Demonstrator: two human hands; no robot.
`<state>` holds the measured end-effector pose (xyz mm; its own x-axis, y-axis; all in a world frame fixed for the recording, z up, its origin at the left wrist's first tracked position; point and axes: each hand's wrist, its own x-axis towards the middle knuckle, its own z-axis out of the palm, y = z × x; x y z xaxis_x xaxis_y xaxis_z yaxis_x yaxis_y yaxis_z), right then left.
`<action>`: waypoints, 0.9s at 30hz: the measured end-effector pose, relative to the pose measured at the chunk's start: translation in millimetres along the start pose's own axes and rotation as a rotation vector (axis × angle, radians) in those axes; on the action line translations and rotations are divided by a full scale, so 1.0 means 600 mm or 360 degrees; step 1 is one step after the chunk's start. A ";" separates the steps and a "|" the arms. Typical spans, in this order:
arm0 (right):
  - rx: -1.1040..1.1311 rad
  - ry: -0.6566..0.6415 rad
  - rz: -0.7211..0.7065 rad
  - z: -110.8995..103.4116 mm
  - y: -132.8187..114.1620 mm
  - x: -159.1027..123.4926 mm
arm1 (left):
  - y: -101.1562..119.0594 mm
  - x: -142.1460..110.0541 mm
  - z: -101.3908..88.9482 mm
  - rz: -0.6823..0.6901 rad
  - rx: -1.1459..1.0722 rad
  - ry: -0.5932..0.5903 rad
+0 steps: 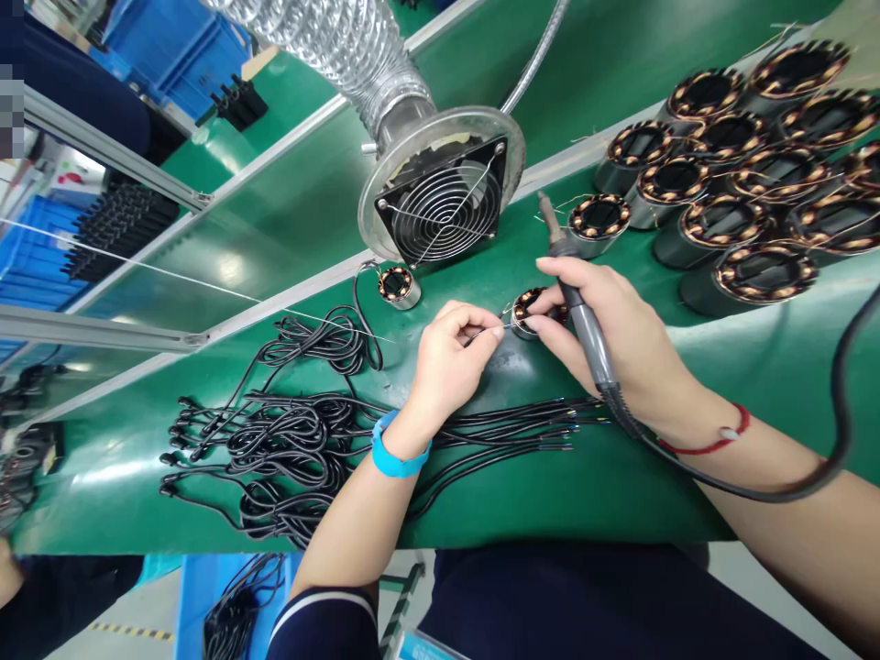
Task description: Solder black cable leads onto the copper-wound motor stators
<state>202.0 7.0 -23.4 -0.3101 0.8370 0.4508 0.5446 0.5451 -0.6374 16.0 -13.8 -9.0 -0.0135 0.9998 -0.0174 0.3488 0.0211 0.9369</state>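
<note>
In the middle of the bench, my left hand (pixel 459 353) pinches the thin wire end of a black cable beside a motor stator (pixel 528 312). My right hand (pixel 605 330) carries a soldering iron (pixel 584 325), its tip pointing up and away from the stator. The right thumb and fingers also reach to the near stator and partly cover it. Bundled black cables (pixel 295 440) lie left of and below my left hand, their stripped coloured ends pointing right. A finished-looking small stator (pixel 399 287) with a cable at its coil stands further left.
A fume fan (pixel 446 215) on a foil duct (pixel 344 55) hangs over the back of the bench. Several wound stators (pixel 746 266) crowd the right side. The iron's cord (pixel 839 403) loops over my right forearm. A blue bin (pixel 206 596) with cables sits below the edge.
</note>
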 end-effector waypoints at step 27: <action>0.0246 0.0205 -0.0317 -0.047 -0.038 -0.075 | -0.006 -0.002 0.009 -0.0027 -0.0381 -0.0033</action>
<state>225.7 -44.6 -11.7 -0.2921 0.7050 0.6463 0.3546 0.7074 -0.6114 19.9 -15.1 -14.4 0.0027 0.9993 -0.0385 0.1164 0.0379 0.9925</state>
